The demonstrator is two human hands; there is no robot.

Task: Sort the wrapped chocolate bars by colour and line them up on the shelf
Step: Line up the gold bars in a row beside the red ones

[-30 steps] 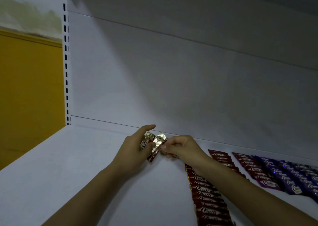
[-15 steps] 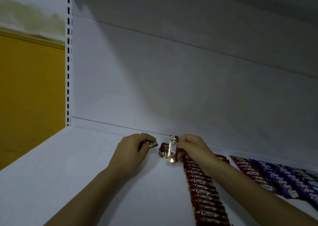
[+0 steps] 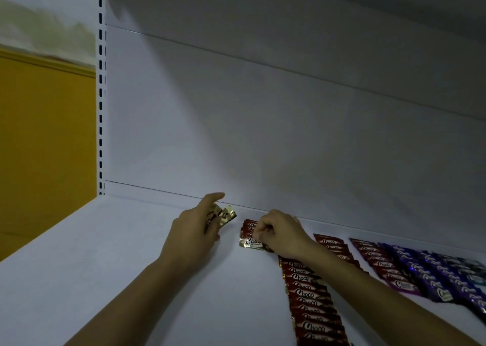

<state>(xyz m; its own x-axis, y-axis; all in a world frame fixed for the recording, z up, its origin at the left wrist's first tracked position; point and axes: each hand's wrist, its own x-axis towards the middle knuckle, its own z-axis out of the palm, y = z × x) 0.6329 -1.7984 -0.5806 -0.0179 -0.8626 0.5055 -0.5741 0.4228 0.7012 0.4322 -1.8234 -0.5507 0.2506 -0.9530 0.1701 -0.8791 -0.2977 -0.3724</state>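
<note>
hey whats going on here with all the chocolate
A person is sorting wrapped chocolate bars on a white metal shelf. The left hand has a small bunch of red-and-gold wrapped bars in its grip. The right hand pinches one red wrapped bar lying at the far end of a long row of red bars. Purple bars lie in rows further right.

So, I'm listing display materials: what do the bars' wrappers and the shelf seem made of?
The wrappers look like thin glossy foil-lined plastic film: their crimped gold ends glint and crinkle. The shelf looks like white painted sheet metal, matte, judging by the slotted upright at its left; not certain.
</note>
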